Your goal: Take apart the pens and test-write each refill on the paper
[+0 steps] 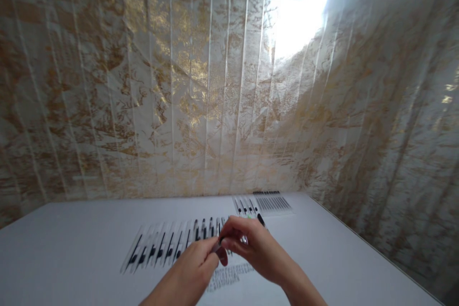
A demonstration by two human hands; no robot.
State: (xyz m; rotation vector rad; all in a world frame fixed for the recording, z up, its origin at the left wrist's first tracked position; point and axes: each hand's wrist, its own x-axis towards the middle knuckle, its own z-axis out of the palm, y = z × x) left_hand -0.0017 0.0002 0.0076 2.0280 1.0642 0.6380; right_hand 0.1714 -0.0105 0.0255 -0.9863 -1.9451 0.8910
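My left hand [196, 262] closes around a pen [216, 247], of which only a short grey, partly clear length shows between the fingers. From the other side, the thumb and fingertips of my right hand [254, 247] pinch its dark end, and the two hands nearly meet. Just beyond them lies a row of clear pens with dark parts [161, 245], partly covered by my hands. Black-ended pens [203, 229] continue that row. Below my right hand, many small pieces [229, 275] are spread in lines, too blurred to name.
All of this lies on a white table [82, 244]. Toward its far edge are a few more clear pens [246, 205] and a row of thin dark-ended sticks [273, 203]. A dark piece [261, 220] shows behind my right hand. A gold-patterned curtain [201, 81] hangs behind.
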